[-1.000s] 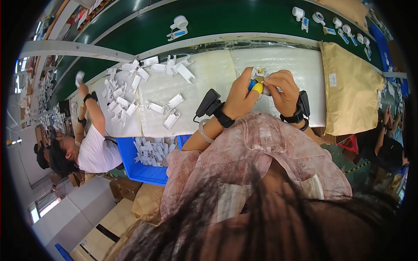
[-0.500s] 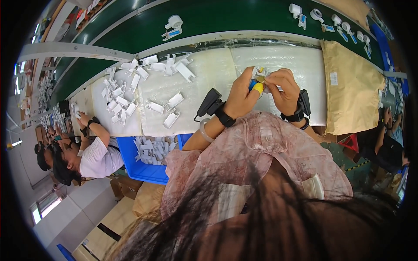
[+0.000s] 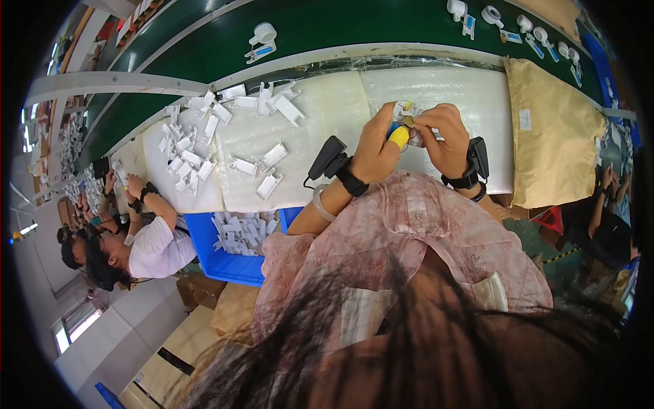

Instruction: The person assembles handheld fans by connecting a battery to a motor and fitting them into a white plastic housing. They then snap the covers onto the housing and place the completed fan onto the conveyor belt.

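Above the covered tabletop, my left hand [image 3: 375, 151] is closed round a rounded yellow-and-blue piece [image 3: 398, 138]. A small white plastic part [image 3: 403, 109] shows just past its fingertips; whether it is joined to that piece I cannot tell. From the right, my right hand [image 3: 446, 140] meets it, thumb and forefinger pinched on a small brownish-gold piece [image 3: 409, 121]. The fingers partly cover all of these. To the left lie several loose white plastic housings [image 3: 274, 155], untouched by either hand.
A pile of white housings [image 3: 184, 153] covers the table's left part. Beyond runs a green conveyor [image 3: 368, 27] carrying white round units [image 3: 264, 32]. A blue bin [image 3: 225, 266] of white parts stands left of my lap. Brown paper [image 3: 552, 136] lies right; a co-worker [image 3: 153, 238] sits left.
Both hands stay together at nearly the same spot, with fingers shifting slightly round the small pieces. The units on the conveyor appear a little further left.
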{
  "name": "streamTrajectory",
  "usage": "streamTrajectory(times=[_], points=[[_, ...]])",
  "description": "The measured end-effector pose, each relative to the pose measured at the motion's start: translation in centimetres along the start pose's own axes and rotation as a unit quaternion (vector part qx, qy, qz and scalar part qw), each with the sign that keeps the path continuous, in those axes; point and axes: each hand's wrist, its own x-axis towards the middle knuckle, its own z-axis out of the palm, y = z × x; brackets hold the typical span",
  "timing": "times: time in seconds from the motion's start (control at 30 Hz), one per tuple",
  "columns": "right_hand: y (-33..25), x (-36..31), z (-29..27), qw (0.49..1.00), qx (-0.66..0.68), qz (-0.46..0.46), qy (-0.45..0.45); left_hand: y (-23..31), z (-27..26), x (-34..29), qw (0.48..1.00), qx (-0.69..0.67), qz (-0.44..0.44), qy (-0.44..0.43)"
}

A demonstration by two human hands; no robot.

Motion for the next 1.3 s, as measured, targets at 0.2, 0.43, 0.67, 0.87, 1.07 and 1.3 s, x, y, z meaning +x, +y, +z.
streamTrajectory(times=[0.2,0.43,0.67,0.87,1.07,1.3], points=[[0.1,-0.1,-0.2,1.000,-0.013,-0.017,-0.002,0.0,0.4,0.1,0.999,-0.039,-0.018,0.019],[0.2,-0.6,-0.1,0.999,-0.026,-0.013,0.021,0.9,0.9,0.1,0.993,-0.089,-0.072,0.022],[0.5,-0.3,-0.2,1.000,-0.012,0.003,0.003,0.4,0.8,0.2,0.999,0.018,-0.038,0.030],[0.5,-0.1,-0.3,1.000,0.010,0.023,-0.012,-0.5,0.5,0.1,0.997,0.069,-0.026,0.029],[0.6,0.0,-0.3,1.000,0.006,0.016,-0.018,-0.2,0.4,0.0,0.995,0.096,-0.027,0.024],[0.9,0.2,-0.9,0.999,0.019,0.012,-0.046,-0.4,0.5,0.2,0.994,0.106,0.022,0.010]])
